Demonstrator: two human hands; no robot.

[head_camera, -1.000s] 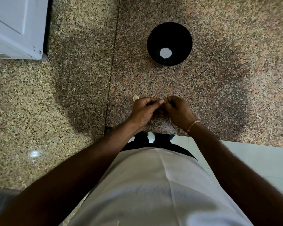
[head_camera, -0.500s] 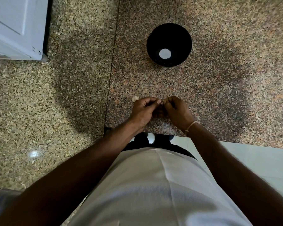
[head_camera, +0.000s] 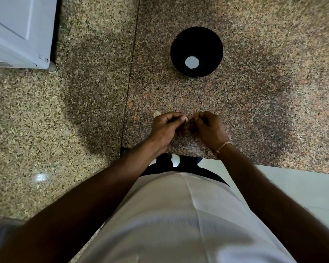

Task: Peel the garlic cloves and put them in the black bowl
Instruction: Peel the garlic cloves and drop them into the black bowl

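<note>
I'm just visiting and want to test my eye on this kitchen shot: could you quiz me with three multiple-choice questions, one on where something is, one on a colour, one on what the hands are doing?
1. Where is the bowl relative to the hands?
A. Farther back on the counter, beyond them
B. Between them and the person's body
C. On the floor

2. What colour is the box at the back left corner?
A. Red
B. White
C. Green

3. What are the hands doing?
A. Lying flat on the counter
B. Lifting the bowl
C. Fingertips meeting, working at something small

Answers:
1 A: the bowl stands on the counter past both hands.
2 B: the box is white.
3 C: the left hand and right hand are curled, fingertips together; what they pinch is too hidden to see.
</note>
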